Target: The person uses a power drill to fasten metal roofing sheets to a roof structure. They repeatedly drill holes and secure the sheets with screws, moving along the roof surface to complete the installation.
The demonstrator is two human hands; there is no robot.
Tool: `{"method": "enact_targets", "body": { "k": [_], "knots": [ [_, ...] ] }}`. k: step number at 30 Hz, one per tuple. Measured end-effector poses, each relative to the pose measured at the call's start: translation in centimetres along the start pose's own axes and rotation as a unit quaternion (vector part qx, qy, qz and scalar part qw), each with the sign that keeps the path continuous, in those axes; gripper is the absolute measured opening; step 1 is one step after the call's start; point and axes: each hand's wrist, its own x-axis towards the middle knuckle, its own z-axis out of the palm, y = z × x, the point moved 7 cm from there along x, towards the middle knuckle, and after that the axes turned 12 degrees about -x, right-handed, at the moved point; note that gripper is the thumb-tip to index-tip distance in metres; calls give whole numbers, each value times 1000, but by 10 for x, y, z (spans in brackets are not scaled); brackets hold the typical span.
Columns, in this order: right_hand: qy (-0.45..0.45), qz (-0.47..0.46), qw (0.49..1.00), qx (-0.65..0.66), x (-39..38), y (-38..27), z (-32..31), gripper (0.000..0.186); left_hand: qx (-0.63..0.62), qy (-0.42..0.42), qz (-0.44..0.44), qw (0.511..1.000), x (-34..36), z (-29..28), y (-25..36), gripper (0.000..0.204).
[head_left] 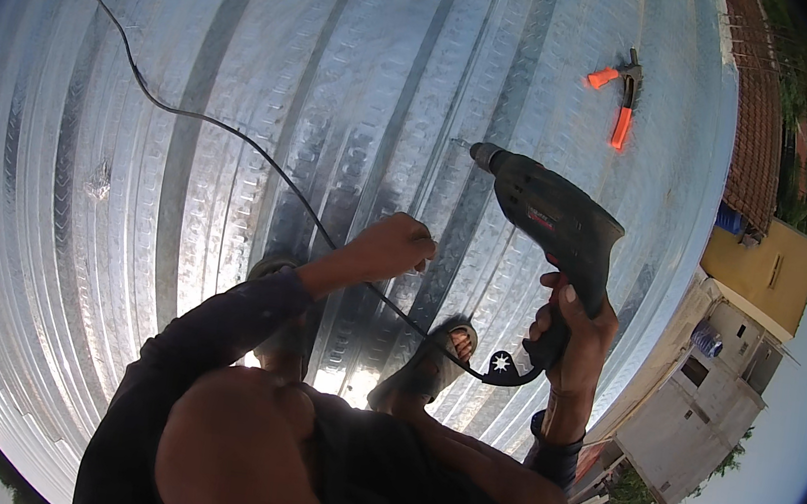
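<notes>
Head view looks down on a person crouched on a corrugated metal roof (243, 81), whose shiny ribs run away from the feet and bend toward the rim of the picture. The right hand (574, 339) is wrapped around the grip of a dark drill (553, 220), fingers curled tight on the handle with the thumb up its near side. The drill is held in the air above the roof, tilted, its chuck and short bit pointing up and to the left; the tip is close to the sheet, though whether it touches cannot be told.

A black cord (236, 136) leaves the base of the grip, loops under the right hand, passes over the right sandal (430, 361) and runs on across the ribs to the far left edge of the roof. The left hand (394, 246) is out over the sheet to the left of the drill, closed into a loose fist right at the cord; whether it actually pinches the cord cannot be told. A dark long sleeve covers that arm to the wrist.

Both feet in sandals rest on the ribs just below the hands. Well apart, near the upper right of the roof, lies a tool with orange handles (624, 93), untouched. Beyond the roof's right edge are a tiled roof (758, 114), a yellow wall (759, 271) and a grey building (706, 410) lower down.
</notes>
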Motion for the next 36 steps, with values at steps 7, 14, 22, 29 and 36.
{"method": "enact_targets", "body": {
  "k": [7, 14, 22, 29, 36],
  "knots": [
    [-37, -49, 913, 403, 9, 102, -59, 63, -93, 63, -4, 994, 12, 2, 40, 38],
    [-76, -83, 803, 585, 57, 195, -79, 54, -21, 97, -25, 995, 49, -8, 26, 37],
    [-112, -110, 679, 717, 93, 273, -71, 62, -38, 196, -102, 974, 58, 0, -6, 43],
    [-107, -95, 645, 751, 104, 305, -62, 66, -109, 216, -148, 959, 45, -1, -16, 31],
    [2, -39, 718, 695, 100, 311, -52, 62, -110, 245, -191, 944, 36, -15, -43, 27]
  ]
}}
